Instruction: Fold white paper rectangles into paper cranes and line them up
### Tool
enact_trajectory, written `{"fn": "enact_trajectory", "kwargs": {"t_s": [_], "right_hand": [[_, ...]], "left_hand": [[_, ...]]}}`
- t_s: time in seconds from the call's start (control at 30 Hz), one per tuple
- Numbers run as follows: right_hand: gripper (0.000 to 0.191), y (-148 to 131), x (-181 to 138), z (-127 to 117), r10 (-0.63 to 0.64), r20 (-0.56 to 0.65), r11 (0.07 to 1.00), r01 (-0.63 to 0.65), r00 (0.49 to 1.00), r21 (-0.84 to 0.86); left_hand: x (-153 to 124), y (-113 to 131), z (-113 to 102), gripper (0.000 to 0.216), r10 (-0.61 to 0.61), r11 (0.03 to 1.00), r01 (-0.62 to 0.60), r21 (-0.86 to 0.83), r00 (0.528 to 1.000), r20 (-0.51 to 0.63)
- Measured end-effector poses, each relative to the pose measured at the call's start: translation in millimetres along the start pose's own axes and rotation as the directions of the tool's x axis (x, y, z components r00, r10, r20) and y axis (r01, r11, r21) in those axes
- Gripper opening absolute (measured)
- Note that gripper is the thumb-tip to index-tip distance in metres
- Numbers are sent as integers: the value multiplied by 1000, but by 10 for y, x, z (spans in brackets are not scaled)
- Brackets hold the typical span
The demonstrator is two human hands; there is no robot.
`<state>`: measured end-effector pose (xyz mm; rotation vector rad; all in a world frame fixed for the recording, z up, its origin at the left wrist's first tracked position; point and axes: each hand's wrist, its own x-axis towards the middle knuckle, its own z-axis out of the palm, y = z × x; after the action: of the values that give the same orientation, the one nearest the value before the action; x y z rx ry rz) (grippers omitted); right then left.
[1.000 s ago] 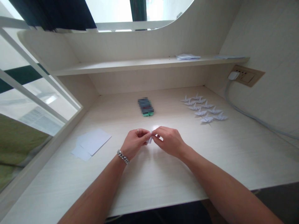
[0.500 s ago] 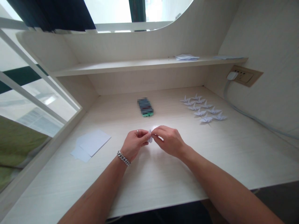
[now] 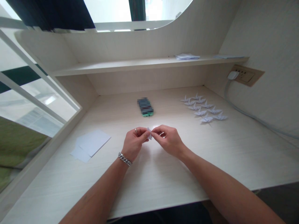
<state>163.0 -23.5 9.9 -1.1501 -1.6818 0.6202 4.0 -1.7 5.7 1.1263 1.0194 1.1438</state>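
A small folded white paper is held up between my two hands, above the middle of the desk. My left hand pinches it from the left with thumb and fingers; a ring and a chain bracelet are on that side. From the right, the thumb and fingertips of my right hand close on the paper's edge. Most of its folds are hidden by fingers. Several white paper cranes stand in rows at the right rear of the desk. Loose white paper sheets lie overlapped on the left.
Behind my hands lies a blurred dark device with a green end. A shelf spans the back, bearing a stack of papers. On the right wall a white plug sits in a socket, its grey cable running down.
The folded paper has tilted slightly between my fingers and both hands have shifted a little. My right fingertips have drawn closer together. The cranes and sheets lie as before.
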Motion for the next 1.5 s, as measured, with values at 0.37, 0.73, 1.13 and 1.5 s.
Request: {"fn": "enact_trajectory", "kwargs": {"t_s": [0.37,0.73,1.13,1.5], "right_hand": [[11,-29,8,8,97,58,992,-101,994,77],[14,8,9,24,78,25,991,-80,997,107],[16,22,2,18,11,-5,998,-12,1000,-54],[30,69,92,-39,291,267,750,-392,919,533]], "left_hand": [[21,-36,-4,25,92,994,-94,63,995,42],[2,-4,51,27,69,997,-70,38,997,23],[-6,-25,70,35,72,997,-72,-20,997,10],[10,-17,-23,28,58,995,-51,-88,995,79]]}}
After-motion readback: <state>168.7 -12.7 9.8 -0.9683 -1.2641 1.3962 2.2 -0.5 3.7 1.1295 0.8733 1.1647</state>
